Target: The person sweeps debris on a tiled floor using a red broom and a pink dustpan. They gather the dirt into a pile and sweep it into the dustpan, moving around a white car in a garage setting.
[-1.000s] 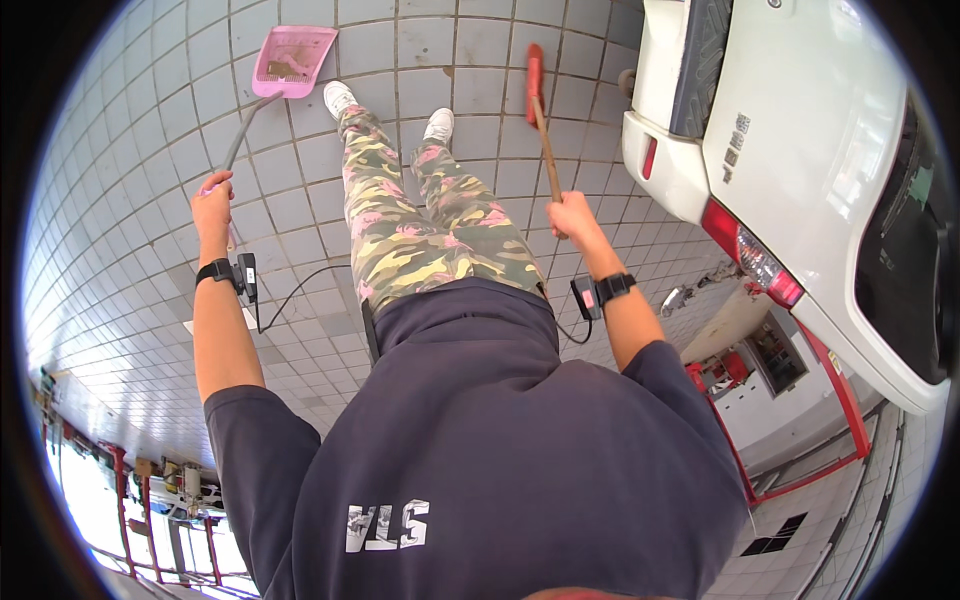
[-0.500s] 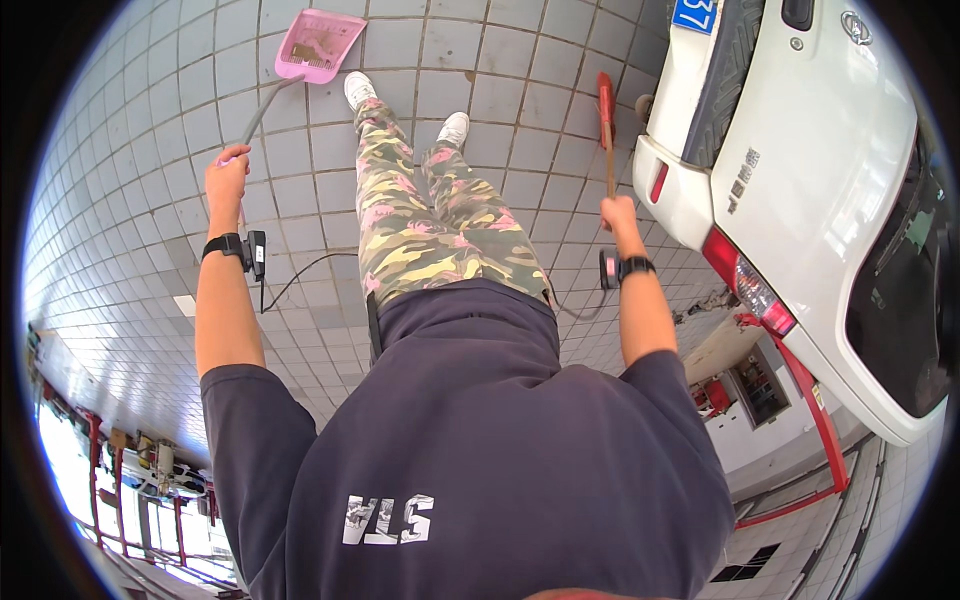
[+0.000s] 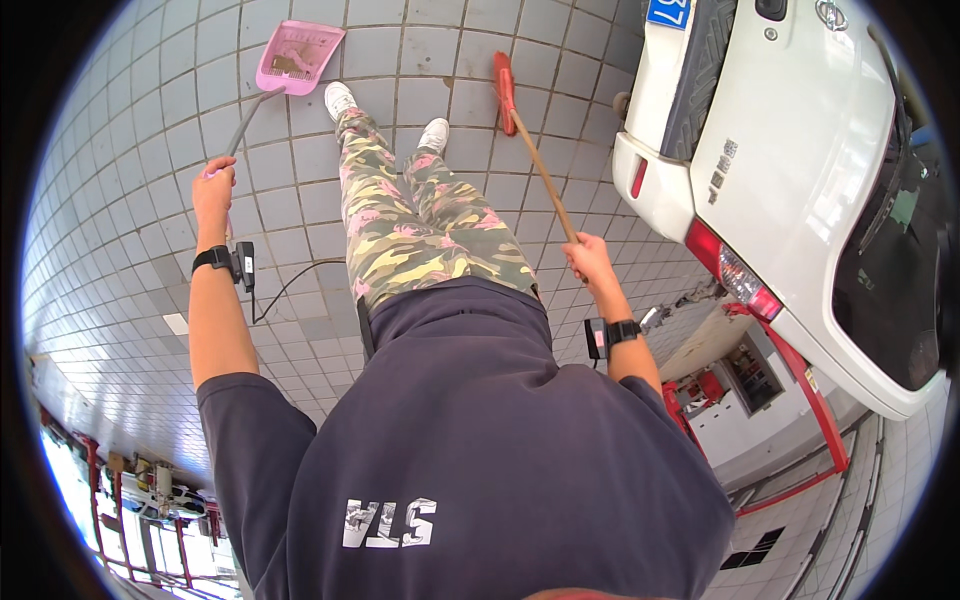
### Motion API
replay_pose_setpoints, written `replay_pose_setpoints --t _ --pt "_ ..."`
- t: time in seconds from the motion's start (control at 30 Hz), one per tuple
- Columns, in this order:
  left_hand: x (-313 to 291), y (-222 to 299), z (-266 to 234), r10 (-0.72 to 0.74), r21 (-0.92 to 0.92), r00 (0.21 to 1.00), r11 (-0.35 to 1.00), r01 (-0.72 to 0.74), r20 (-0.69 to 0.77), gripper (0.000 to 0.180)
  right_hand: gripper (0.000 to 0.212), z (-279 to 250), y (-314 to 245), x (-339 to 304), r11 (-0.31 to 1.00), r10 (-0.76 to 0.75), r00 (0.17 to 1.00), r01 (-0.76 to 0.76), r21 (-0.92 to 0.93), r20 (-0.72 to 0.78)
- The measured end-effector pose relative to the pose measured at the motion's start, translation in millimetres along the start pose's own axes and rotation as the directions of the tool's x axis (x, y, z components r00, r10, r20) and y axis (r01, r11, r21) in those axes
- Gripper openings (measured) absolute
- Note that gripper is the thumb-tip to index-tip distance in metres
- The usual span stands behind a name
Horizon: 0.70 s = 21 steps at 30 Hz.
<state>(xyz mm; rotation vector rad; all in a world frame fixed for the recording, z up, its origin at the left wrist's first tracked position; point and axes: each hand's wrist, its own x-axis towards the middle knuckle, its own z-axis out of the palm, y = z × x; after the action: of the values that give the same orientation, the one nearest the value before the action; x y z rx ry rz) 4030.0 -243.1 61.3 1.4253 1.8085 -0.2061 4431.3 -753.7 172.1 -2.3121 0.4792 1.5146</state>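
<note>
My left hand [image 3: 213,190] is closed round the grey handle of a long-handled pink dustpan [image 3: 318,48]. The pan lies on the tiled floor ahead of my left shoe, with brownish dirt in it. My right hand [image 3: 590,262] grips the wooden stick of a red broom [image 3: 505,95]. The broom's head rests on the floor to the right of my feet, its stick slanting from my hand up and to the left. A gap of bare tile and both my white shoes separate broom and dustpan.
A white vehicle [image 3: 790,180] stands close on my right, its rear corner near my right arm. Grey tiles [image 3: 420,50] cover the floor. A red metal frame [image 3: 822,420] is behind at the right. Shelving and equipment [image 3: 150,490] stand far to the left.
The broom head has swung left across the floor, from beside the vehicle toward my feet, and its stick now slants. My right hand has moved slightly left and closer to my body.
</note>
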Motion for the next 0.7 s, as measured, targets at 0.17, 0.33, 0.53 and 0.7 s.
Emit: replay_pose_setpoints --t 0.17,0.33,0.53,0.7 --pt "2 -2 -2 -0.014 0.004 1.000 1.000 0.014 0.004 0.029 0.009 -21 14 26 1.000 -0.015 0.991 0.012 -0.020 -0.134" --pt "-3 5 -3 -0.016 -0.020 1.000 1.000 0.016 0.011 0.029 0.015 -34 1 136 0.974 -0.135 0.951 0.076 -0.213 -0.277" --pt "4 -2 -3 -0.010 -0.019 1.000 1.000 0.011 0.027 0.029 0.020 1 -90 158 0.941 -0.108 0.978 0.043 -0.334 -0.179" --pt "-2 8 -3 0.003 -0.036 1.000 0.999 -0.002 0.027 0.032 0.016 34 -108 111 0.952 -0.129 0.991 0.133 -0.274 0.032"
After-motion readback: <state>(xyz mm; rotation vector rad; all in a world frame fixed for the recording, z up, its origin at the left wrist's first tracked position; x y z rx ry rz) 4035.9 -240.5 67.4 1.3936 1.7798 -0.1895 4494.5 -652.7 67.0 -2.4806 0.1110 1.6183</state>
